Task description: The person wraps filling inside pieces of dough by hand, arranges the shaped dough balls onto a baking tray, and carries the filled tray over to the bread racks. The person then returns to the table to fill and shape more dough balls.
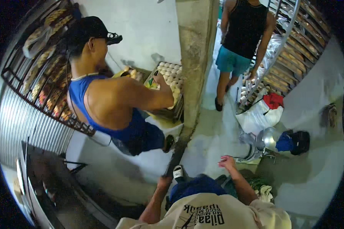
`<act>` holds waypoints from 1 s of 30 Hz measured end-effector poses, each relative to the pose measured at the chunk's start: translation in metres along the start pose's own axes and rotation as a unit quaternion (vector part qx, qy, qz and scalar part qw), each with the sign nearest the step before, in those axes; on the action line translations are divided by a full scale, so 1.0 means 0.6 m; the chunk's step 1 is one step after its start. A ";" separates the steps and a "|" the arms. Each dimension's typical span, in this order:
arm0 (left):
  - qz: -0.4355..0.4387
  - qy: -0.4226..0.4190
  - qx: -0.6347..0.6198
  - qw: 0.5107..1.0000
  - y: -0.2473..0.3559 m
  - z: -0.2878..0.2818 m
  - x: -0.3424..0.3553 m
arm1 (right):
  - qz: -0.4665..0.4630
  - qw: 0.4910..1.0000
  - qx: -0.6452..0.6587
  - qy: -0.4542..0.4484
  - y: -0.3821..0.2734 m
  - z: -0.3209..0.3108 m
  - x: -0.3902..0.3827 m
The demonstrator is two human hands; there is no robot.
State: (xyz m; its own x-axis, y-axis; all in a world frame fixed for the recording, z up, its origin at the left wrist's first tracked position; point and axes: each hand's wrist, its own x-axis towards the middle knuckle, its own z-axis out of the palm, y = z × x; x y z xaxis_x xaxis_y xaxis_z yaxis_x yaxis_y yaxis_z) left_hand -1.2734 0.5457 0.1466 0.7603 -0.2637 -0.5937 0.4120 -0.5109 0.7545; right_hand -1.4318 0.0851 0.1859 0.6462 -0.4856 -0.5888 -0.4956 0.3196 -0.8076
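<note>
My right hand (227, 162) is raised in front of my body at the right, its fingers loosely stretched, with nothing seen in it. Below and beyond it lie a silvery round metal vessel (269, 139) and a blue cloth bundle (285, 142) on the floor. My left hand (164, 182) hangs low by my left side, near the lower end of a dark strip (176, 155) along the floor. Its fingers are too small and shaded to read, and I cannot tell whether it touches anything. A sandal (178, 173) shows between my hands.
At left, a person in a blue tank top (107, 103) reaches over stacked egg trays (169, 72). A concrete pillar (195, 57) divides the space. Beyond it stands another person in teal shorts (233, 61). Bread racks (294, 57) line the right; a white sack (262, 114) sits below.
</note>
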 end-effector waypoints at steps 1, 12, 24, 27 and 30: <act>-0.016 -0.030 0.012 0.999 0.024 0.032 0.071 | 0.001 1.000 0.002 0.006 -0.029 -0.018 0.011; 0.175 -0.282 0.015 0.943 0.495 0.343 0.412 | -0.075 0.958 0.182 0.210 -0.258 -0.313 0.267; 0.165 -0.183 0.161 0.956 1.031 0.739 0.633 | -0.048 0.971 0.230 -0.046 -0.666 -0.523 0.773; 0.134 -0.133 0.172 0.967 1.114 0.773 0.701 | -0.090 0.975 0.188 -0.076 -0.802 -0.525 0.918; 0.128 -0.104 0.139 0.976 1.176 0.807 0.794 | -0.099 0.979 0.158 -0.089 -0.926 -0.531 1.076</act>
State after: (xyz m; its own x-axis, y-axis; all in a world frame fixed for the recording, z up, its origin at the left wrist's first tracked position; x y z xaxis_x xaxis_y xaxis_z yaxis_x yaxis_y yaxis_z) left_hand -0.8639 -0.3362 0.2607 0.6898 -0.5577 -0.4617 0.0476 -0.6013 0.7976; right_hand -0.9242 -0.6653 0.2652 0.8155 -0.4233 -0.3946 -0.1655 0.4829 -0.8599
